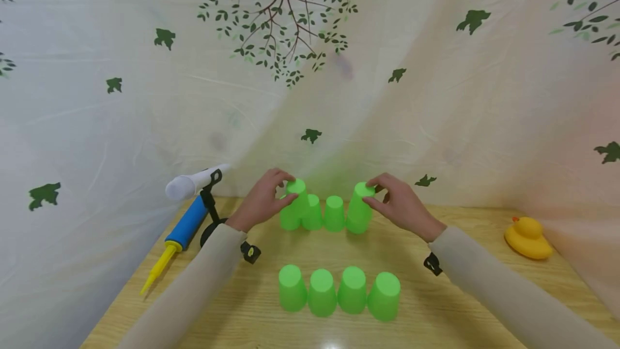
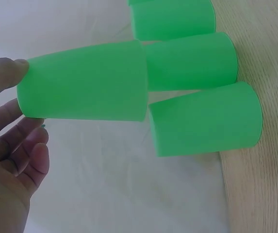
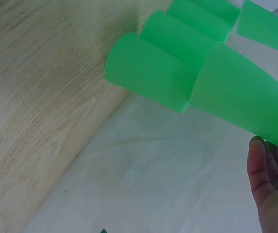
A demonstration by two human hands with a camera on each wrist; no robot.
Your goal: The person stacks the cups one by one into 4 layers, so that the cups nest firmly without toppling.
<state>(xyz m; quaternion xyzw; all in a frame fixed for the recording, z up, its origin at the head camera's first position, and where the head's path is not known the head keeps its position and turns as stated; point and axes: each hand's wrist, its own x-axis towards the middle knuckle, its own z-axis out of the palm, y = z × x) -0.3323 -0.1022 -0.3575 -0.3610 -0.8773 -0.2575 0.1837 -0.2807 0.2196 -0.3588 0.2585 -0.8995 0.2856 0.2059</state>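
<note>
Several upside-down green plastic cups stand in a back row, among them a middle cup (image 1: 334, 214). My left hand (image 1: 263, 198) pinches another upside-down cup (image 2: 83, 82) near its narrow end, thumb on one side and fingers on the other. That cup is over the two leftmost back cups. At the row's other end, my right hand (image 1: 399, 203) holds a cup (image 3: 240, 94) by its narrow top, above the rightmost back cup (image 3: 146, 73). Whether its rim touches the cups below I cannot tell. Closer to me stands a front row of several cups (image 1: 322, 292).
A blue and yellow hand pump (image 1: 189, 224) lies at the table's left, beside a white cylinder (image 1: 194, 183) on a black stand (image 1: 208, 203). A yellow rubber duck (image 1: 528, 237) sits at the right. Behind the wooden table (image 1: 271, 252) hangs a leaf-patterned cloth (image 1: 310, 106).
</note>
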